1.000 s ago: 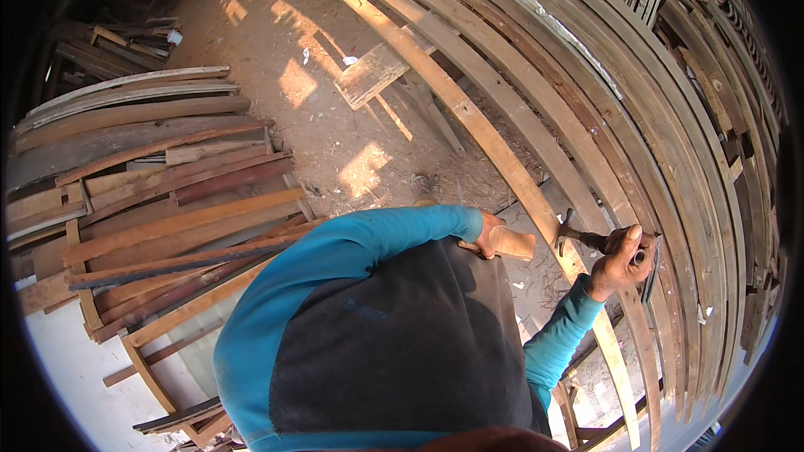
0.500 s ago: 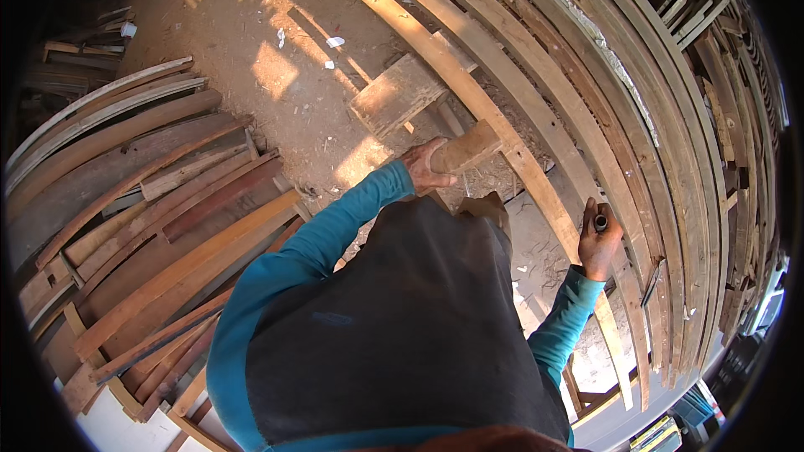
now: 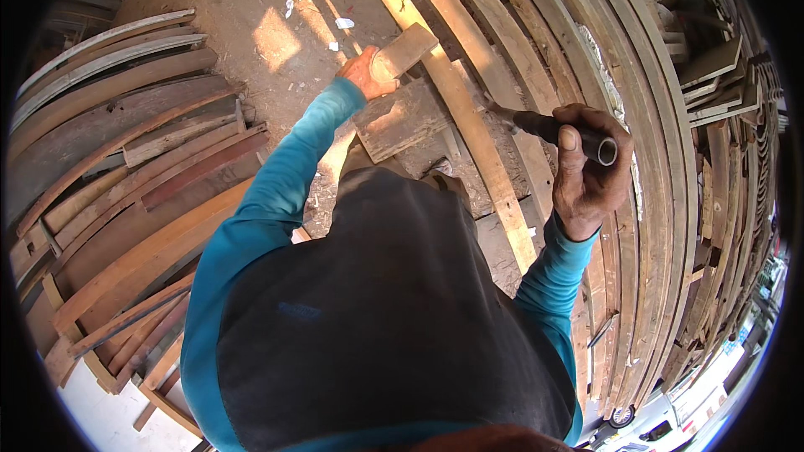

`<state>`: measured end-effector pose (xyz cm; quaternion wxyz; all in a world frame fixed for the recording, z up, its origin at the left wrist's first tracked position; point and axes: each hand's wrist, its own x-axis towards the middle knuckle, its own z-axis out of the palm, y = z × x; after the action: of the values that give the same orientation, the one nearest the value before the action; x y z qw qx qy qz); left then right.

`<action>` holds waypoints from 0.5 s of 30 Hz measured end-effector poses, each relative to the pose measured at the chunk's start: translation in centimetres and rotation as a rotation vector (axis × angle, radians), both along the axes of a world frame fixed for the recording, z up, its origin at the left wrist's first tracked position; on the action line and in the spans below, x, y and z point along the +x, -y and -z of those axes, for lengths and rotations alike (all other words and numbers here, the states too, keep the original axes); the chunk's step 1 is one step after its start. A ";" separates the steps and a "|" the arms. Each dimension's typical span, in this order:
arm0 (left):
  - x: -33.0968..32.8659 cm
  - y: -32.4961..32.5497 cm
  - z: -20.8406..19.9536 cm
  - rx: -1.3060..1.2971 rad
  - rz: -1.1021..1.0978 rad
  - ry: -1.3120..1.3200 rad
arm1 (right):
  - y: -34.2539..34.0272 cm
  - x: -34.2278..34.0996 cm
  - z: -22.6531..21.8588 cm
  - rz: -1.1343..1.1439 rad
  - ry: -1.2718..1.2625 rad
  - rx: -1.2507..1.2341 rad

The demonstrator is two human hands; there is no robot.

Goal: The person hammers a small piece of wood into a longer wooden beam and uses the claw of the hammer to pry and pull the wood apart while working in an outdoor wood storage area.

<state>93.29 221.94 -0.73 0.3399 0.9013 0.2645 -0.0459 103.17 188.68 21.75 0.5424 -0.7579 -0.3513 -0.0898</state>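
Observation:
My left hand (image 3: 368, 75) grips the near end of a short wooden block (image 3: 407, 48). The block's far end reaches over the edge of a long pale board (image 3: 465, 117). Below that hand sits a wide plank piece (image 3: 402, 121), partly under the long board. Raised on the right, my right hand (image 3: 593, 180) is closed around a dark, tube-handled tool (image 3: 536, 124). The handle's hollow round end faces me, and the tool's thin far end points left above the boards, too blurred to tell its kind.
Several long boards (image 3: 645, 226) lie side by side along the right. Curved and straight timber pieces (image 3: 126, 134) are stacked on the left. White scraps (image 3: 344, 23) lie on the sunlit dirt floor (image 3: 243, 0). A vehicle wheel (image 3: 621, 417) shows at the lower right.
My left hand has moved farther away along the long board with the block. My right hand has lifted the tool up off the boards. The whole view has shifted somewhat.

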 end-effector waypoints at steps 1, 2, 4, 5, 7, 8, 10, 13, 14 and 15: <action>0.6 -1.5 1.3 0.010 0.038 0.054 | -2.0 1.4 0.2 -0.010 0.181 0.038; 1.5 -3.1 2.4 -0.006 0.087 0.098 | -4.2 2.8 0.3 -0.078 0.220 0.242; 3.7 -5.2 3.0 0.014 0.113 0.007 | -9.5 5.4 -0.4 -0.121 0.169 0.584; 4.8 -6.0 2.5 0.044 0.154 -0.089 | -12.1 6.4 -0.7 -0.106 0.050 0.664; 5.6 -7.6 3.2 0.034 0.178 -0.140 | -16.1 8.1 -0.9 -0.125 -0.199 0.603; 5.8 -8.4 3.8 0.023 0.238 -0.143 | -18.2 9.2 -0.3 -0.141 -0.182 0.558; 6.6 -9.2 3.7 -0.028 0.325 -0.181 | -22.9 11.1 1.0 -0.126 -0.207 0.495; 6.7 -9.9 3.3 -0.113 0.355 -0.251 | -29.9 13.9 2.7 -0.148 -0.323 0.412; 6.9 -10.2 2.9 -0.137 0.360 -0.259 | -32.0 14.6 3.0 -0.140 -0.335 0.391; 6.9 -10.4 2.3 -0.135 0.361 -0.244 | -34.0 15.0 3.1 -0.173 -0.397 0.387</action>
<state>100.20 232.37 -3.08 0.3512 0.8970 0.1343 -0.2324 118.21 222.72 18.70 0.7407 -0.6103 -0.2777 0.0415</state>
